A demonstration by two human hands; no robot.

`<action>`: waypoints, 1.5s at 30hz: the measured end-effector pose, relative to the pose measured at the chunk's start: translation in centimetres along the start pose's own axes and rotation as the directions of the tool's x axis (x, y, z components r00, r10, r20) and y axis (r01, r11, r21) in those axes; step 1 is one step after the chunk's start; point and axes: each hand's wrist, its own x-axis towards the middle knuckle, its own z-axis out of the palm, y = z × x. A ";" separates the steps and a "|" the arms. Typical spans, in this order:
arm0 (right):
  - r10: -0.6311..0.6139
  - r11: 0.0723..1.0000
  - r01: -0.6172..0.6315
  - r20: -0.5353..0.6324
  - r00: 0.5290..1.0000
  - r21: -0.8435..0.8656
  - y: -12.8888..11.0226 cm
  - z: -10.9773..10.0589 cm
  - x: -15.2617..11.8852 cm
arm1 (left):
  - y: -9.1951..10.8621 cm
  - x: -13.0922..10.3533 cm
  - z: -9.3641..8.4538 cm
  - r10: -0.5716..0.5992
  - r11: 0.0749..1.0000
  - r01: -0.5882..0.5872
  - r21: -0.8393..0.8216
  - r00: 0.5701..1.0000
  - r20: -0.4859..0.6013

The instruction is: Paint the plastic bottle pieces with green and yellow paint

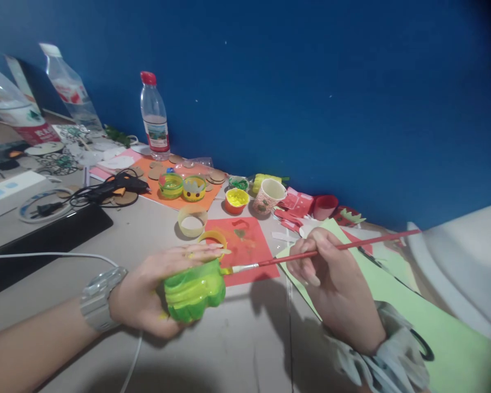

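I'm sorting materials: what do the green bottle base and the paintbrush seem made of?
Green bottle base: probably molded plastic, glossily painted, judging by its lobed shape and highlights. Paintbrush: smooth red handle, wood or plastic, its coating hiding which; the silvery ferrule looks like metal.

Silver segmented left wristband (102, 299), ruffled grey-green right wristband (395, 357), yellow-specked left fingers (191, 255)

There are two hands (145, 290), one red paintbrush (364, 242), one green-painted object (194, 293), three standing bottles (156, 128), one patterned white cup (265, 199), one pot of yellow paint (236, 200), one red paper sheet (253, 245), one orange sheet (211, 196) and one silver wristband (101, 299).
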 end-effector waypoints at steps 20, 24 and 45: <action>-0.056 0.998 0.055 0.026 0.998 0.028 0.9 0.1 0.3 | -0.4 0.0 0.1 0.023 0.997 -0.030 -0.078 0.995 -0.092; -0.038 0.999 0.038 -0.016 0.999 0.028 1.5 -0.1 0.5 | -0.3 -0.4 0.0 -0.089 0.991 0.079 -0.106 0.992 -0.090; -0.290 0.955 0.278 -0.137 0.947 -0.100 -3.4 0.5 -2.2 | 2.5 0.9 -3.6 -0.399 0.900 0.381 0.211 0.915 0.050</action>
